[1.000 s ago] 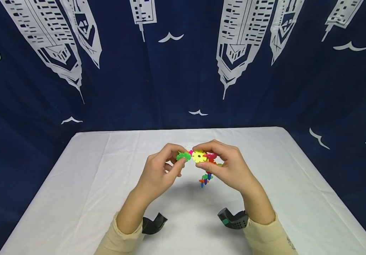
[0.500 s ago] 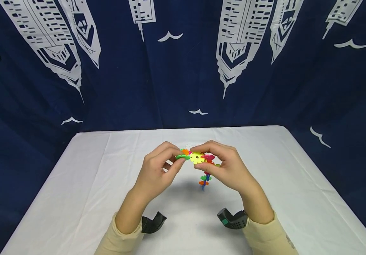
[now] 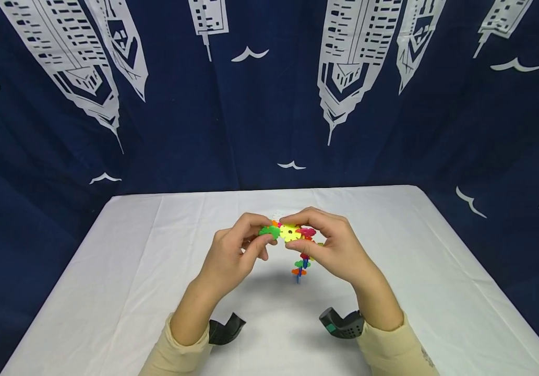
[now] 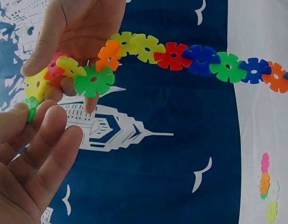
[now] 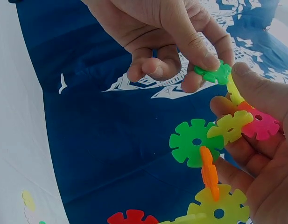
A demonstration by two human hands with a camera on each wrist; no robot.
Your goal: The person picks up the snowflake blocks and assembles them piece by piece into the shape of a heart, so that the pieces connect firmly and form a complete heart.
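My left hand (image 3: 231, 256) pinches a green snowflake-shaped linking disc (image 5: 214, 72) between thumb and fingertip. Close beside it, my right hand (image 3: 335, 243) holds a yellow notched disc (image 3: 290, 233) by its edges with thumb and fingers. The green disc's edge meets the yellow one's in the head view. From the yellow disc runs a chain of joined discs, through a pink disc (image 5: 259, 122), a larger green disc (image 4: 94, 80), an orange disc (image 5: 209, 172), then a red disc (image 4: 172, 56) and blue ones. The chain hangs below my right hand, over the table.
A white cloth covers the table (image 3: 156, 292); a dark blue curtain (image 3: 260, 115) with white skyline prints hangs behind it. Several loose discs, among them a pink disc (image 4: 265, 162) and a yellow disc (image 4: 272, 212), lie on the cloth. Black wrist devices sit at both sleeves.
The green disc tilted nearly edge-on half a second ago and now shows its face again. Both hands have shifted slightly left, and the hanging chain end is a little lower.
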